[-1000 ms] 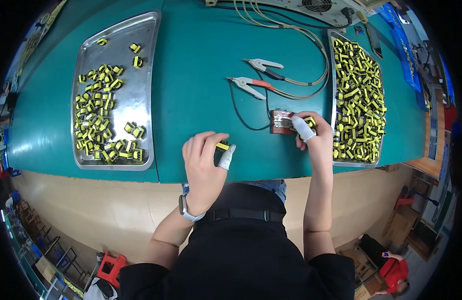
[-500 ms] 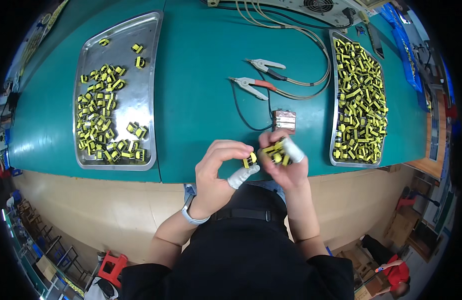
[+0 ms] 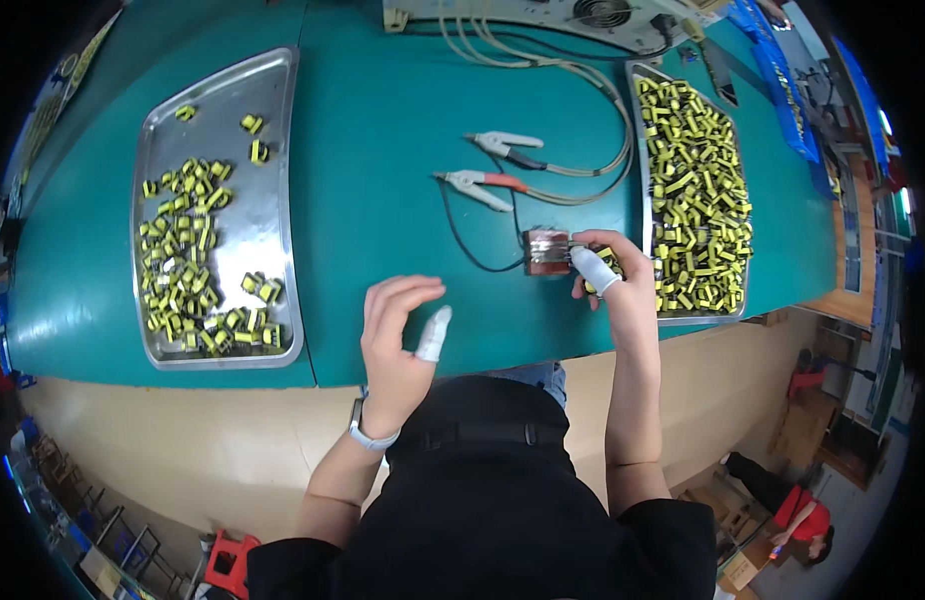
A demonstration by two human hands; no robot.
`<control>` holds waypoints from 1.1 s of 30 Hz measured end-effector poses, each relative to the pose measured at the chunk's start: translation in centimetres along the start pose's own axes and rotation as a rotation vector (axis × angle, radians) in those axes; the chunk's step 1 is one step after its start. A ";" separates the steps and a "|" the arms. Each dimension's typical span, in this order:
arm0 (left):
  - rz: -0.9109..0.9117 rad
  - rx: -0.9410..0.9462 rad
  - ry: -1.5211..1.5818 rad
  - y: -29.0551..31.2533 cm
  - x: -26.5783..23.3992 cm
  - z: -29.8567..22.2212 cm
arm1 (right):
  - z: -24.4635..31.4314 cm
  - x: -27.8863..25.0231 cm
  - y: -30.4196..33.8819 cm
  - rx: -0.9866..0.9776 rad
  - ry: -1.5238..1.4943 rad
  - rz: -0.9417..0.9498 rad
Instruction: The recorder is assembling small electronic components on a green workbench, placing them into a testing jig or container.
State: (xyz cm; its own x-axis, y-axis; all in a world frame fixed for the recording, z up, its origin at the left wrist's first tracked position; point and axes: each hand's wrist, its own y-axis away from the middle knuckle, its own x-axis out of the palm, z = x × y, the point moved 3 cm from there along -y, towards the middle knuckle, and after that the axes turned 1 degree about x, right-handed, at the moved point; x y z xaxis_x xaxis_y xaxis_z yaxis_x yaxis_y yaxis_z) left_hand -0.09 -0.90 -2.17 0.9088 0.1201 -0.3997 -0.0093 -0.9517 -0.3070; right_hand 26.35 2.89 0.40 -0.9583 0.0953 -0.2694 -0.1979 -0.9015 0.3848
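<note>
A small yellow-and-black part [image 3: 608, 258] sits pinched in the fingers [image 3: 594, 270] of the right hand [image 3: 623, 290], pressed against the small copper-coloured fixture [image 3: 547, 251] on the teal desk [image 3: 383, 180], just left of the right tray. One fingertip of that hand wears a white cot. The left hand [image 3: 398, 335] hovers over the desk's near edge with its fingers spread and loose, holding nothing; its thumb also wears a white cot. Half a second ago both hands met in front of the body, each with a part between its fingertips; now they are well apart, and the left one is empty. Two metal trays lie on the desk: the right tray [image 3: 645, 180] packed with yellow parts, too many to count, the left tray [image 3: 283, 200] more thinly covered. Two clip leads [image 3: 483, 165] lie between them, one black-sleeved, one red.
</note>
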 end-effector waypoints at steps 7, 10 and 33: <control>-0.002 -0.039 0.033 -0.6 0.6 -0.9 | 0.1 -0.6 -0.8 0.036 0.116 -0.017; 0.009 -0.006 0.014 -0.4 0.8 -1.1 | -0.4 -1.0 -0.7 0.069 0.113 -0.017; -0.030 0.074 0.043 0.8 0.6 -0.8 | 7.0 -17.2 -22.7 -0.423 0.897 -0.506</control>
State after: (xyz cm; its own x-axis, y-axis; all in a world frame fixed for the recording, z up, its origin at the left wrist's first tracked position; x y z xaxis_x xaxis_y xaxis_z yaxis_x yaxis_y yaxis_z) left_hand 0.82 -1.84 -1.97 0.9263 0.1345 -0.3520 -0.0110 -0.9241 -0.3821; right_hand 45.91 24.69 2.43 -0.2573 0.3070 -0.9163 -0.2734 -0.9326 -0.2357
